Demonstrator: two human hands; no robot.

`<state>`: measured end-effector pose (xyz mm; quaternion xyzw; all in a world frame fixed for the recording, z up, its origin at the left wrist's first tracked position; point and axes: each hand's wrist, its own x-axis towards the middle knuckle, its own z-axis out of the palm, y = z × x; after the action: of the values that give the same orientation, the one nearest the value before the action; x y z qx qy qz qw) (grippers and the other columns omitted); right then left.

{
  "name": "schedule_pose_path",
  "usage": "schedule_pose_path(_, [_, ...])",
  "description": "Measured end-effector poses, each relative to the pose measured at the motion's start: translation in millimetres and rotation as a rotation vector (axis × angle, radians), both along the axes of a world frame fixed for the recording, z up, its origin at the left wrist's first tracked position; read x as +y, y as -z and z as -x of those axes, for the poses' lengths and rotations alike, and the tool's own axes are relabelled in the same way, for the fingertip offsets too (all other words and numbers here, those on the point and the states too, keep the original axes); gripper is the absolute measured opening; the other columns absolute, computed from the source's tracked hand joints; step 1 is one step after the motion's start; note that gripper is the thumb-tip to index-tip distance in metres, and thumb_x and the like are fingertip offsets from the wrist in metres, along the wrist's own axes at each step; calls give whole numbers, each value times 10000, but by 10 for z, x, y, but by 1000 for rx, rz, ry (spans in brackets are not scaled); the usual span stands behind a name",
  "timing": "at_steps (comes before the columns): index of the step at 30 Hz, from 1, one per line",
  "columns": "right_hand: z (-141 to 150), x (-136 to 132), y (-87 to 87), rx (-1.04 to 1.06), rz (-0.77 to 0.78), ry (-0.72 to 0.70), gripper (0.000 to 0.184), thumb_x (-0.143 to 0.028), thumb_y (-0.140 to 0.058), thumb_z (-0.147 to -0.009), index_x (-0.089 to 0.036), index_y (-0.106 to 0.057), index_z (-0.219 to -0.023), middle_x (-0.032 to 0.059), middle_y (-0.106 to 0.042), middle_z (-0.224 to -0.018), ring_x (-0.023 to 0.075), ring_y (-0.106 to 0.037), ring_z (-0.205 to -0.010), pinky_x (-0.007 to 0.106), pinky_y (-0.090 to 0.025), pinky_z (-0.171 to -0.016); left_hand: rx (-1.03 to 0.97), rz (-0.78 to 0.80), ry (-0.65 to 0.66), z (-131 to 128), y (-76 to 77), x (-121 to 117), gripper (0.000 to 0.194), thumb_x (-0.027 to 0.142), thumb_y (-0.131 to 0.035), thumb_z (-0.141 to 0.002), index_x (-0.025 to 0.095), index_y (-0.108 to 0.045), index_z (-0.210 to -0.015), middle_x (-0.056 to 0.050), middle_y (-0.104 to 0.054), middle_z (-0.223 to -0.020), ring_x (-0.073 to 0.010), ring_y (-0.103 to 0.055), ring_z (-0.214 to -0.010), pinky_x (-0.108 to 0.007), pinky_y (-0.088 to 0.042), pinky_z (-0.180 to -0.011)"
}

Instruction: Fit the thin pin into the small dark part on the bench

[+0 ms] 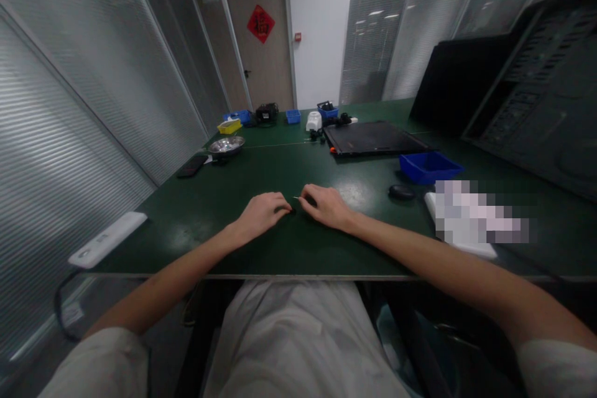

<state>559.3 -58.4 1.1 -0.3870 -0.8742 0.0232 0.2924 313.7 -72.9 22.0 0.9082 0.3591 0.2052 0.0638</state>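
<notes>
On my head-camera feed, I have both hands over the green table (pixel 275 165), centred near its front edge, with a narrow gap between the fingertips. The left hand (pixel 262 214) is set with thumb and fingers pressed together, pinching a small dark piece (pixel 293 210); a touch of red shows at its fingertips. The right hand (pixel 329 206) is set with thumb and forefinger closed on a thin pale pin (pixel 296 198), whose free end points toward the left hand. The pin lies slightly farther from the table's front edge than the dark piece, and the two parts are apart (both are too small for me to identify further). I cannot tell whether either hand touches the tabletop. To the right of the right hand, I locate a black mouse (pixel 401 192), with a blue tray (pixel 429 168) just beyond it and a partly pixelated white item (pixel 473 249) beside it. A dark flat panel (pixel 373 138) lies behind the tray. On the left side, a long white unit (pixel 109 239) lies near the table edge; farther back are a dark flat slab (pixel 191 166) and a metal bowl (pixel 227 146).
</notes>
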Motion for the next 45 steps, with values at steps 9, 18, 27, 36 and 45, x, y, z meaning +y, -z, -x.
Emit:
schedule_pose_path(9, [-10,11,2,-49,16,0,149,-356,-526,-1001,-217,-576,-983,18,-670,-918,149,-573,-743,273,-291,-641,-260,169,39,17,113,111,189,321,-698,-910,162,-727,-1007,-82,-644,-1073,-168,-602,-860,-268,-479,-742])
schedule_pose_path(18, [-1,-7,-29,-91,47,14,156,-358,-531,-991,-212,-588,-980,24,-687,-935,157,-592,-768,274,-297,-651,-248,296,-20,41,160,161,322,393,-669,-927,143,-734,-1119,-48,-654,-862,-135,-528,-702,-237,-390,-629])
schedule_pose_path(27, [3,-10,-47,-163,81,-21,144,-349,-545,-969,-221,-610,-979,23,-701,-956,168,-612,-793,273,-297,-650,-238,255,-49,88,201,221,308,364,-652,-932,154,-751,-1134,-64,-682,-908,-145,-562,-724,-246,-431,-656])
schedule_pose_path(36, [7,-52,-106,-202,95,-21,153,-345,-547,-974,-217,-629,-991,36,-700,-989,169,-615,-815,275,-313,-668,-265,216,-7,90,171,199,266,361,-668,-935,168,-790,-1072,-85,-723,-983,-174,-639,-816,-275,-487,-751])
schedule_pose_path(45, [8,-53,-70,-129,48,-76,173,-354,-503,-1004,-213,-602,-1022,34,-682,-975,157,-596,-776,270,-303,-652,-366,273,-1,89,147,171,235,328,-692,-918,207,-808,-1083,-74,-755,-1083,-225,-699,-1008,-333,-518,-944])
